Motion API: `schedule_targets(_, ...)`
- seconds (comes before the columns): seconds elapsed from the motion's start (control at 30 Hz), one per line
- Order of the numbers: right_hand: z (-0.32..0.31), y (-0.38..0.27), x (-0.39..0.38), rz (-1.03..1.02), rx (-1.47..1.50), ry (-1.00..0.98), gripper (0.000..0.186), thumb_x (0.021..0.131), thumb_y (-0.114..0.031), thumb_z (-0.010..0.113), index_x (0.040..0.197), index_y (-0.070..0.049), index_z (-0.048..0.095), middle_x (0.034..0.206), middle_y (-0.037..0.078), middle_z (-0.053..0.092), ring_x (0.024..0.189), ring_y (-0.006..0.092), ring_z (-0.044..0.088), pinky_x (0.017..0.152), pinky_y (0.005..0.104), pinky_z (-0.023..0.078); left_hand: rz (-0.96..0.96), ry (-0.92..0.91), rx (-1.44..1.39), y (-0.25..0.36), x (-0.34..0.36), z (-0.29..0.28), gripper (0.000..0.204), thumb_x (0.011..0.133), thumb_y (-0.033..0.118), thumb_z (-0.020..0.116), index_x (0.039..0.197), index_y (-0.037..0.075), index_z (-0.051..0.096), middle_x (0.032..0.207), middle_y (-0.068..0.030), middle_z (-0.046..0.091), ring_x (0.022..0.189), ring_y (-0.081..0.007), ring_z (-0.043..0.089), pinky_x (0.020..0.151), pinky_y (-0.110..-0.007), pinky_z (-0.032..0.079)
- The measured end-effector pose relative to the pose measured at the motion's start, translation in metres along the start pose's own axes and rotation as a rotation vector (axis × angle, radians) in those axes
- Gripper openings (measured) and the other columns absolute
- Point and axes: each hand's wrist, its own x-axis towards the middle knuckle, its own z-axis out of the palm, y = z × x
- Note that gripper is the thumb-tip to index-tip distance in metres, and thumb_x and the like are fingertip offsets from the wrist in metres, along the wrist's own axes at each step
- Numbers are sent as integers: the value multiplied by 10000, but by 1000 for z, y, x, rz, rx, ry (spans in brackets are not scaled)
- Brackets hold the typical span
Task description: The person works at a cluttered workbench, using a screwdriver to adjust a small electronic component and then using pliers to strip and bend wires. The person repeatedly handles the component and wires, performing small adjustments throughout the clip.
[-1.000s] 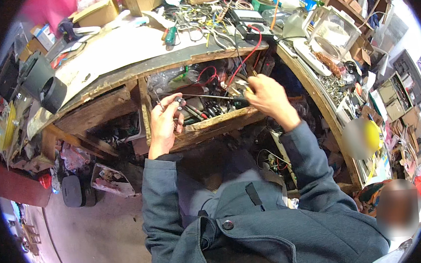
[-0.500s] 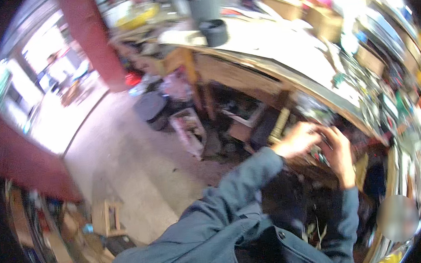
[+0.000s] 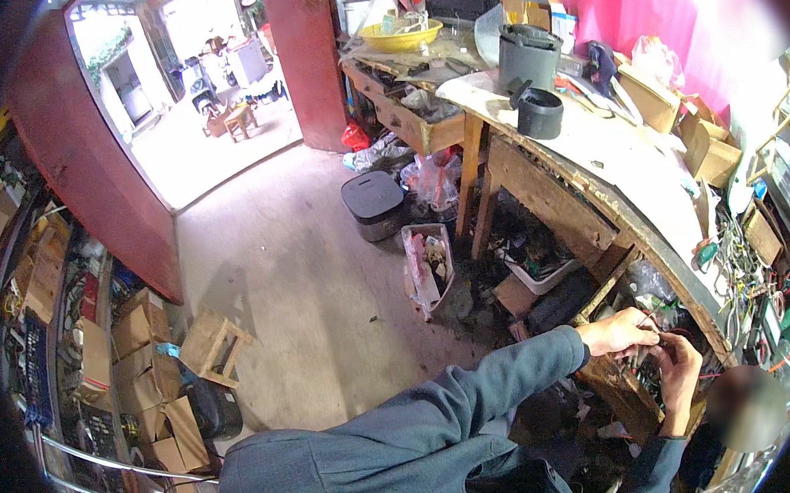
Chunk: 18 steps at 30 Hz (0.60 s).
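My left hand point(image 3: 623, 331) reaches out past the workbench's near edge, its fingers pinched together. Close against it, my right hand point(image 3: 679, 369) is bent inward with thumb and fingers closed. The fingertips of both hands meet over something small and dark, too hidden to name. A thin red wire point(image 3: 710, 375) shows just beside my right hand. Beneath the hands is an open wooden drawer point(image 3: 627, 397) crowded with small parts.
The wooden workbench point(image 3: 604, 163) carries a dark grey pot point(image 3: 528, 58) and a smaller black pot point(image 3: 540, 115). Tangled cables point(image 3: 753, 263) heap at its right. On the floor stand a black lidded bin point(image 3: 374, 207) and a white box point(image 3: 428, 272). Cardboard boxes point(image 3: 147, 374) line the left.
The view has swung, bringing more of the doorway and left shelves in, and the blur has gone. My hands now appear lower and farther right, still together at the fingertips.
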Motion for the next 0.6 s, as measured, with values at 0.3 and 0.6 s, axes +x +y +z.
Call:
schedule_targets(0.3, 10, -13, 8, -76, -51, 90, 231, 876, -137, 721, 1089, -48, 720, 1023, 150, 740, 907, 294, 731, 802, 370, 567, -34, 92, 186, 16, -5, -1, 290, 1012, 301, 579, 1012, 76, 761, 664, 52, 553, 529, -46, 442, 440, -232, 350)
schedule_targets(0.6, 2, 2, 1, -101, 69, 69, 288, 823, -97, 794, 1087, -19, 708, 974, 132, 741, 898, 250, 725, 810, 345, 561, -105, 48, -35, 2, 8, -6, 250, 1020, 279, 621, 1075, 36, 643, 797, 0, 625, 539, -46, 479, 418, -212, 353)
